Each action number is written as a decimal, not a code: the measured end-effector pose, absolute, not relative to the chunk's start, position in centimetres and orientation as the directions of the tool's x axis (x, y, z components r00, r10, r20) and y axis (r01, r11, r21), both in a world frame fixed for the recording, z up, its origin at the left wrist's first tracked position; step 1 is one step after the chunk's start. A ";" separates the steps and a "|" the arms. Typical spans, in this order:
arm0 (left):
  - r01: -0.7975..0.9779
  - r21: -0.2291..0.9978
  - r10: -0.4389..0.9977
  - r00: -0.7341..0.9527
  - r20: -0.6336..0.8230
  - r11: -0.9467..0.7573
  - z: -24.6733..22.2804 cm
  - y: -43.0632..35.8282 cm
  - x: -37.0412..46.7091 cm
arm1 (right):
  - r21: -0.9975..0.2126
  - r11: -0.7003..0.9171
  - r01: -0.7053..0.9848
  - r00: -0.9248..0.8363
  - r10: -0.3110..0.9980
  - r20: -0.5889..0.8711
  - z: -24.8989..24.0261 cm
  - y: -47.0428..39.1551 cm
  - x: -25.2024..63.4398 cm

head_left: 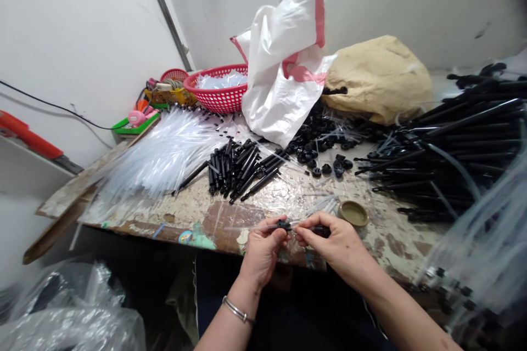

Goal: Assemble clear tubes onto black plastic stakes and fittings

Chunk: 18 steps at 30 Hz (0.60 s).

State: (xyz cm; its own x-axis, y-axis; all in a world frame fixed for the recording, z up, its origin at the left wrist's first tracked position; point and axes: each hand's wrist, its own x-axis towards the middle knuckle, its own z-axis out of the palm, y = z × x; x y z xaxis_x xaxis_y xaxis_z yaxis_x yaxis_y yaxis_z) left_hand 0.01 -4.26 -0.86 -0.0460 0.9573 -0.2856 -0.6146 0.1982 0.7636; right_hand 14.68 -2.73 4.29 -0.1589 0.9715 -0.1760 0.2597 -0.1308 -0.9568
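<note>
Above the table's front edge, my left hand point(262, 244) pinches a small black plastic fitting point(283, 224). A thin clear tube point(241, 228) extends leftward from that hand. My right hand point(335, 238) is closed on a short black plastic tube point(323, 231), its fingertips close to the fitting. Whether the two black parts are joined cannot be made out. Just behind my right hand stands a small round olive dish point(365, 215), with a few short clear tubes point(323, 205) beside it. Short black tubes point(242, 170) lie heaped farther back.
Long clear tubes point(156, 159) are piled at left, black caps point(317, 171) at centre back. Long black tubes point(465, 153) and more clear tubing point(489, 247) crowd the right. Behind stand a red basket point(218, 101), a white sack point(280, 66) and a tan bag point(379, 77).
</note>
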 end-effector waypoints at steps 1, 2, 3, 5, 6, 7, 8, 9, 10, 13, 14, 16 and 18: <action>-0.614 0.765 0.956 -0.053 -0.287 0.195 -0.9 -4.3 0.0 | -0.957 -0.132 0.257 -0.160 0.971 -0.177 4.2 -2.7 14.6; -0.613 0.766 0.955 -0.060 -0.290 0.194 -0.9 -4.3 -0.1 | -0.956 -0.131 0.261 -0.162 0.971 -0.177 4.1 -2.7 14.5; -0.613 0.766 0.954 -0.065 -0.293 0.193 -0.8 -4.3 -0.1 | -0.954 -0.127 0.273 -0.159 0.972 -0.175 4.1 -2.7 14.3; -0.615 0.763 0.951 -0.068 -0.303 0.199 -0.7 -4.3 -0.2 | -0.947 -0.097 0.306 -0.148 0.978 -0.148 4.1 -2.8 14.2; -0.618 0.759 0.947 -0.069 -0.313 0.205 -0.6 -4.3 -0.2 | -0.945 -0.069 0.321 -0.153 0.980 -0.124 4.2 -2.9 14.2; -0.622 0.754 0.943 -0.073 -0.325 0.211 -0.5 -4.3 -0.3 | -0.942 -0.030 0.333 -0.172 0.981 -0.092 4.4 -3.1 14.3; -0.625 0.751 0.937 -0.088 -0.339 0.213 -0.3 -4.3 -0.3 | -0.939 0.022 0.343 -0.202 0.978 -0.050 4.6 -3.3 14.4; -0.628 0.748 0.929 -0.104 -0.355 0.216 -0.2 -4.3 -0.3 | -0.931 0.083 0.354 -0.235 0.972 -0.003 4.8 -3.6 14.7; -0.629 0.749 0.920 -0.136 -0.369 0.207 -0.2 -4.3 -0.4 | -0.918 0.147 0.369 -0.258 0.965 0.051 5.0 -3.8 14.9; -0.616 0.765 0.910 -0.182 -0.372 0.189 0.0 -3.9 -0.7 | -0.832 0.296 0.470 -0.238 0.950 0.204 5.7 -4.7 16.0; -0.606 0.772 0.914 -0.178 -0.365 0.190 0.1 -3.8 -0.7 | -0.795 0.322 0.513 -0.237 0.944 0.230 5.9 -4.9 16.3; -0.580 0.789 0.922 -0.159 -0.354 0.203 0.3 -3.6 -0.8 | -0.729 0.363 0.581 -0.285 0.929 0.237 6.0 -5.4 16.9; -0.538 0.816 0.932 -0.142 -0.334 0.211 0.7 -3.6 -0.6 | -0.695 0.389 0.604 -0.365 0.911 0.193 5.7 -5.8 17.4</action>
State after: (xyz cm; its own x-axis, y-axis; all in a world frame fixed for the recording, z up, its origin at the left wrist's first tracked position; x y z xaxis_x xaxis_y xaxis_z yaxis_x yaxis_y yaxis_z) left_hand -0.58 -3.56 0.68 -0.1421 0.9317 -0.3343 -0.5379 0.2108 0.8162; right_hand 17.36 -5.78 5.73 -0.3651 0.9108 0.1929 0.6043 0.3895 -0.6951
